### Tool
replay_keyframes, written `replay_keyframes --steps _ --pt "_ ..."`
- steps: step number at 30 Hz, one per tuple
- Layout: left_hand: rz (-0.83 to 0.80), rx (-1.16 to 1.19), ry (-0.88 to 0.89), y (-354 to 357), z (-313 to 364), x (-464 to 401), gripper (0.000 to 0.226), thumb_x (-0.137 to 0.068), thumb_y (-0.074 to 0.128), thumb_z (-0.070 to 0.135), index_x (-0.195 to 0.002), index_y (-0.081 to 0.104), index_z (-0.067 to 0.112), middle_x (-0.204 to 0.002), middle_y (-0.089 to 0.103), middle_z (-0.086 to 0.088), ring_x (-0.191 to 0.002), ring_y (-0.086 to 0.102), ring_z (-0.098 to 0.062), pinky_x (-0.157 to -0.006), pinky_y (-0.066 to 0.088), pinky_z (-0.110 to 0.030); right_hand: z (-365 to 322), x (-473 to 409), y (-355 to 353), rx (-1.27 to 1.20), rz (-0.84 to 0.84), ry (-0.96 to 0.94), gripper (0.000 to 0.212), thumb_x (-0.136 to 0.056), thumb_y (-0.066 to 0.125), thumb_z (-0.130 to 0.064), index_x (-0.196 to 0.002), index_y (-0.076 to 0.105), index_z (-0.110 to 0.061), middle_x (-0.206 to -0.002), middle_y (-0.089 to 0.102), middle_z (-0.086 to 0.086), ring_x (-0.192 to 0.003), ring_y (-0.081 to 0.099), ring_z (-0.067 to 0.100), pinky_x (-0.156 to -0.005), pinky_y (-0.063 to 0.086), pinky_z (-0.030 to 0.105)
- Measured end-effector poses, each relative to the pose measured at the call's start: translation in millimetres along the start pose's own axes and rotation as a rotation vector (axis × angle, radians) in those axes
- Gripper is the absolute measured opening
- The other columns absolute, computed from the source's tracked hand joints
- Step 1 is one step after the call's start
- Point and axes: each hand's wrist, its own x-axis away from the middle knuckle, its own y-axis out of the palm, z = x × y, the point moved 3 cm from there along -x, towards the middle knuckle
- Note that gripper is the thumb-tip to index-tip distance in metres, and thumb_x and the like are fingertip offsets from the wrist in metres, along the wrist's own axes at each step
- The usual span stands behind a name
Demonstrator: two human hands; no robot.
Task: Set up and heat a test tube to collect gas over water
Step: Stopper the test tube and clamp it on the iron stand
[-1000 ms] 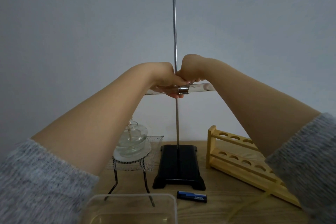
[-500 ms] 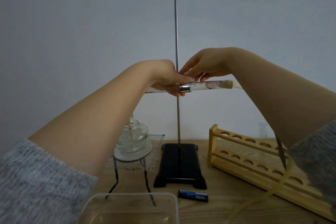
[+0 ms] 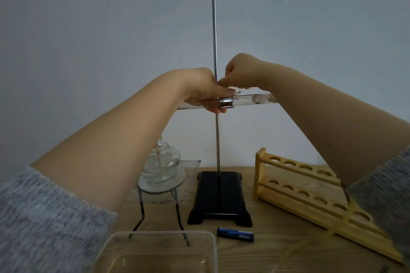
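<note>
Wooden bench (image 3: pixel 273 248), plain grey wall (image 3: pixel 88 29). Spirit lamp (image 3: pixel 163 167) on gauze tripod, left. Left hand (image 3: pixel 203 93) closed around horizontal test tube (image 3: pixel 250 101) at stand rod (image 3: pixel 214 29); right hand (image 3: pixel 238 74) pinching at clamp (image 3: pixel 227 102). Tube rack (image 3: pixel 310 193) right.

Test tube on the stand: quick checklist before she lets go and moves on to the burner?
1. Test tube sits in the metal clamp, roughly level: ok.
2. Clamp screw tight: cannot tell; right hand pinches at it, fingers hide it.
3. Left hand supports the tube beside the clamp: ok.
4. Stopper and delivery tubing seated: cannot tell; right forearm covers the tube's mouth end.
5. Alcohol lamp under the tube: not ok; it sits capped on the tripod mesh, left of the stand base.
6. Water tub in place at the front edge: ok; its fill level cannot be told.
</note>
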Motion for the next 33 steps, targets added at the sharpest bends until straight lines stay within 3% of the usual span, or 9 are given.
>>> replay_keyframes --steps 3,8,13,16,19,23,27,31,33 --pt "0.01 -0.023 -0.008 0.4 0.4 0.3 0.039 -0.092 0.056 0.036 -0.101 0.063 -0.001 -0.086 0.074 -0.004 -0.064 0.07 -0.007 -0.06 0.055 -0.011 7.1 4.9 -8.0 -0.154 -0.059 -0.007 0.016 -0.083 0.072 -0.025 -0.086 0.068 -0.01 -0.073 0.06 0.001 -0.068 0.052 0.014 -0.062 0.045 0.022" --pt "0.005 -0.015 -0.009 -1.3 -2.0 -2.3 0.043 -0.09 0.058 0.037 -0.107 0.063 -0.002 -0.09 0.075 -0.006 -0.075 0.072 -0.011 -0.074 0.057 -0.018 16.8 11.4 -9.1 -0.278 -0.284 -0.02 0.02 -0.091 0.062 -0.017 -0.11 0.068 -0.02 -0.087 0.064 -0.004 -0.071 0.053 0.008 -0.064 0.047 0.017" --pt "0.008 -0.037 -0.004 -0.5 -2.1 -2.4 0.044 -0.09 0.057 0.038 -0.107 0.063 -0.002 -0.088 0.075 -0.005 -0.072 0.072 -0.009 -0.068 0.056 -0.015 19.7 5.9 -4.8 -0.219 -0.194 -0.052 0.017 -0.087 0.067 -0.023 -0.104 0.07 -0.018 -0.09 0.064 -0.001 -0.075 0.053 0.01 -0.066 0.046 0.019" --pt "-0.005 -0.008 -0.001 0.1 -1.5 -1.7 0.044 -0.091 0.058 0.036 -0.108 0.062 -0.005 -0.086 0.074 -0.006 -0.064 0.071 -0.007 -0.06 0.054 -0.012 18.2 1.3 0.6 -0.159 -0.1 -0.062 0.005 -0.085 0.067 -0.021 -0.081 0.065 -0.019 -0.077 0.059 -0.002 -0.072 0.051 0.012 -0.063 0.043 0.02" --pt "-0.003 0.013 0.002 0.3 -1.6 -0.3 0.042 -0.091 0.058 0.033 -0.106 0.062 -0.006 -0.082 0.074 -0.005 -0.06 0.07 -0.006 -0.056 0.052 -0.011 14.0 -3.1 3.7 -0.091 -0.018 -0.076 0.023 -0.084 0.066 -0.023 -0.066 0.053 -0.018 -0.068 0.052 -0.002 -0.066 0.048 0.013 -0.059 0.04 0.021" --pt "0.006 0.026 0.01 0.3 -0.6 0.8 0.038 -0.092 0.058 0.031 -0.102 0.062 -0.005 -0.082 0.073 -0.006 -0.058 0.068 -0.005 -0.054 0.052 -0.01 7.2 -4.0 3.5 0.026 0.007 -0.046 0.031 -0.085 0.066 -0.026 -0.062 0.048 -0.016 -0.068 0.049 -0.001 -0.063 0.045 0.012 -0.054 0.036 0.02" --pt "-0.005 0.005 0.011 -1.7 -3.3 1.7 0.043 -0.091 0.059 0.033 -0.106 0.064 -0.007 -0.089 0.075 -0.008 -0.068 0.07 -0.01 -0.073 0.056 -0.016 1.9 -5.0 5.6 0.127 0.02 -0.045 0.035 -0.085 0.065 -0.027 -0.06 0.045 -0.012 -0.063 0.045 0.001 -0.066 0.044 0.016 -0.053 0.034 0.022" --pt "-0.003 0.026 0.011 0.8 -0.1 4.0 0.04 -0.091 0.058 0.032 -0.104 0.062 -0.005 -0.082 0.073 -0.006 -0.059 0.069 -0.005 -0.06 0.055 -0.012 4.0 -2.1 0.4 0.063 -0.02 -0.021 0.032 -0.085 0.065 -0.028 -0.062 0.052 -0.01 -0.063 0.051 0.003 -0.066 0.05 0.019 -0.055 0.039 0.021" --pt "-0.006 0.025 0.011 0.6 0.9 2.4 0.042 -0.09 0.059 0.033 -0.105 0.061 -0.006 -0.084 0.073 -0.007 -0.065 0.071 -0.008 -0.068 0.057 -0.017 5.3 0.6 -3.5 0.036 -0.062 -0.009 0.029 -0.086 0.064 -0.03 -0.066 0.057 -0.01 -0.062 0.055 0.001 -0.061 0.051 0.016 -0.059 0.043 0.021"
